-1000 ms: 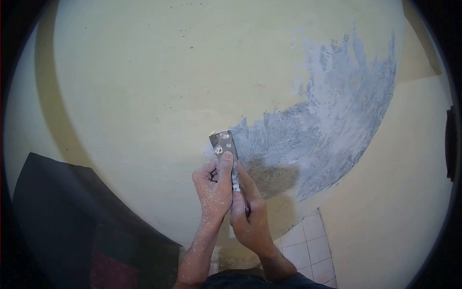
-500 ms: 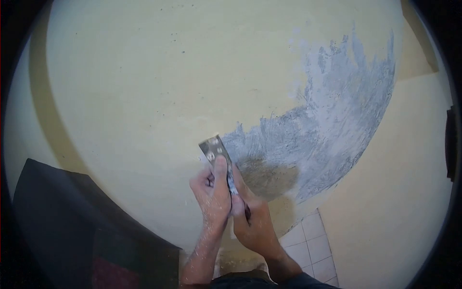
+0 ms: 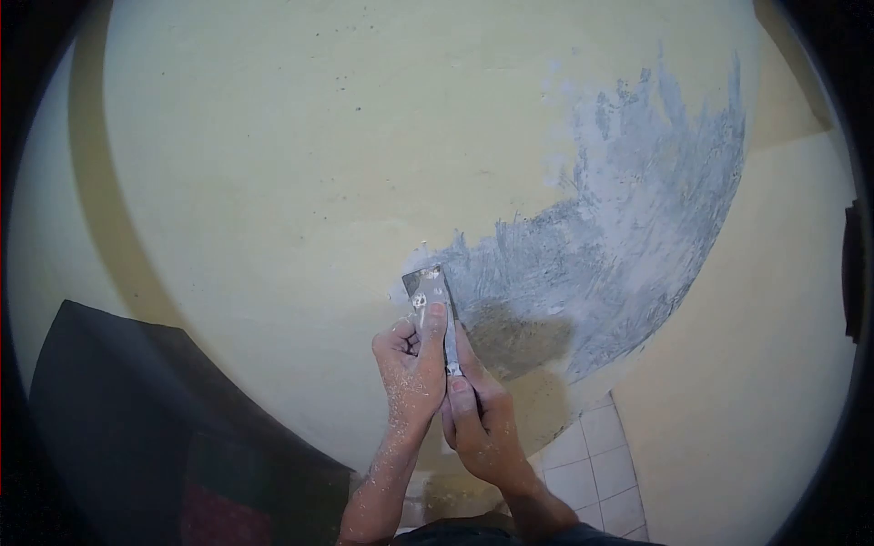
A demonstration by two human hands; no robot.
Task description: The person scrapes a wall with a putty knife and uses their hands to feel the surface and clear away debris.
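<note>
A flat metal scraper [image 3: 430, 286] points up the pale yellow wall [image 3: 273, 182], its blade edge at the left border of a grey bared patch [image 3: 619, 218]. My left hand [image 3: 411, 364] is closed on the blade part, thumb lying along its face. Lower down, my right hand [image 3: 482, 419] wraps the scraper's lower end, thumb on top. The grip there is mostly hidden by my fingers. Whitish dust and flakes cover both hands and the left forearm.
A dark grey panel-like object [image 3: 118, 391] stands at the lower left. White floor tiles [image 3: 596, 450] show at the lower right beside another yellow wall [image 3: 737, 364]. A dark object [image 3: 853, 273] sits at the far right edge.
The scraper and both hands sit slightly further right and lower in the view, which has itself shifted a little. Near the blade, the bared area reaches slightly further left.
</note>
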